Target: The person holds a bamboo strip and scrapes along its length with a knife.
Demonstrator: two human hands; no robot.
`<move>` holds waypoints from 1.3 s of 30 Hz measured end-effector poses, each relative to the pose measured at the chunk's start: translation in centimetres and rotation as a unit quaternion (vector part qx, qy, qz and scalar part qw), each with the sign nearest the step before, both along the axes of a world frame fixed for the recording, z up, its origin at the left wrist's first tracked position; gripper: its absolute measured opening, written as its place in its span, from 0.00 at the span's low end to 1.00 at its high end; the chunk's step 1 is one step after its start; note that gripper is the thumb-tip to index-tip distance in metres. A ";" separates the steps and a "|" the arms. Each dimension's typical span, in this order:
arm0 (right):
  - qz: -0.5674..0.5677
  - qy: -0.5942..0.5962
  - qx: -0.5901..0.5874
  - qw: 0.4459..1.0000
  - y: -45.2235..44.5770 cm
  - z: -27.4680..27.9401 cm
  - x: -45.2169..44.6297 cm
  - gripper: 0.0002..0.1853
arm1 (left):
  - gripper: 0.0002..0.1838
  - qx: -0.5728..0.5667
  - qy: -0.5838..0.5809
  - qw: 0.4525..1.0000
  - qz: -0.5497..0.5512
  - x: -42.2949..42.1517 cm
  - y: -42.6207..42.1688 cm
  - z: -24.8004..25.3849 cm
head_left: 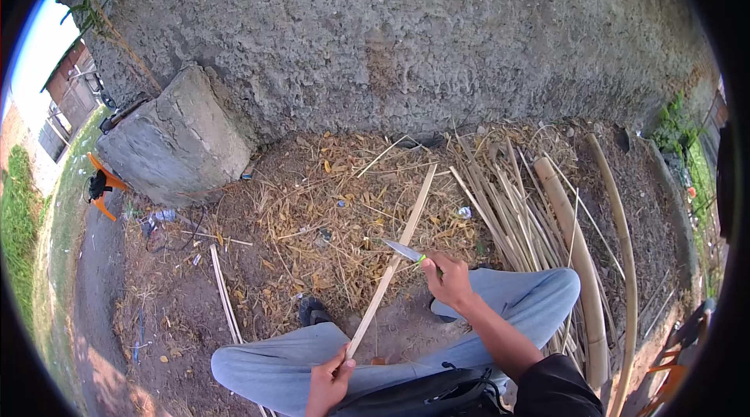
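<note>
A long, pale bamboo strip [406,231] slants up and away from my lap over the littered ground. Its near end is gripped by my left hand [330,380], fingers wrapped round it beside my left thigh. My right hand [448,279] is closed on a knife [403,250] with a bright green handle end showing; most of the handle is hidden in the fist. The blade points left and lies across the strip near its middle; whether it touches the wood I cannot tell.
Beside my right knee lies a pile of split bamboo strips [508,218], with a thick bamboo pole [574,253] and a thinner curved pole [617,237]. A concrete block [178,139] leans by the rough wall [437,42]. Two narrow strips [223,292] lie left. Shavings [312,214] cover the ground.
</note>
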State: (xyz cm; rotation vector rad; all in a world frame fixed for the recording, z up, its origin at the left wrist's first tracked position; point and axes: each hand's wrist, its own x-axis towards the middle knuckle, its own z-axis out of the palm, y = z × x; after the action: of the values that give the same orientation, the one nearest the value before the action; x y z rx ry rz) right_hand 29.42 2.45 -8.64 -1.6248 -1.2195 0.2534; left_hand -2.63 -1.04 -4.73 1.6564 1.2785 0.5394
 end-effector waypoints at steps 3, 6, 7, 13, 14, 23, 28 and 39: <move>0.038 -0.131 -0.029 0.990 -1.5 0.2 -0.7 0.13 | 0.17 -0.047 0.024 0.998 -0.019 -0.9 -0.4 0.7; 0.059 -0.181 -0.040 0.981 -1.8 1.9 -1.2 0.13 | 0.16 -0.052 -0.023 0.998 -0.004 -1.3 -1.0 1.3; 0.059 -0.182 -0.040 0.981 -1.7 2.1 -1.5 0.13 | 0.16 -0.075 -0.052 0.996 0.009 -1.4 -1.2 1.5; 0.073 -0.233 -0.047 0.968 -1.4 2.7 -2.4 0.12 | 0.16 -0.141 -0.091 0.985 0.033 -3.4 -2.9 -1.1; 0.071 -0.229 -0.041 0.970 -1.4 2.3 -2.5 0.12 | 0.16 -0.145 -0.081 0.985 0.039 -3.5 -3.1 -1.0; 0.056 -0.207 -0.002 0.977 -1.2 1.0 -3.2 0.13 | 0.17 -0.023 -0.065 0.996 0.055 -2.8 -4.0 -2.8; 0.048 -0.230 0.011 0.972 -1.0 0.5 -3.1 0.14 | 0.21 -0.018 -0.030 0.998 0.043 -3.1 -4.0 -1.2; 0.017 -0.270 0.079 0.959 -1.0 0.7 -2.1 0.17 | 0.26 -0.058 -0.051 0.997 0.012 -4.4 -4.2 -0.2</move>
State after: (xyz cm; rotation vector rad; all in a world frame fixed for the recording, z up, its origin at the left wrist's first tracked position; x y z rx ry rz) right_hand 27.28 1.48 -7.98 -1.5802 -1.6309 -0.2842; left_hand -7.01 -5.24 -4.95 1.5008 1.2345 0.5473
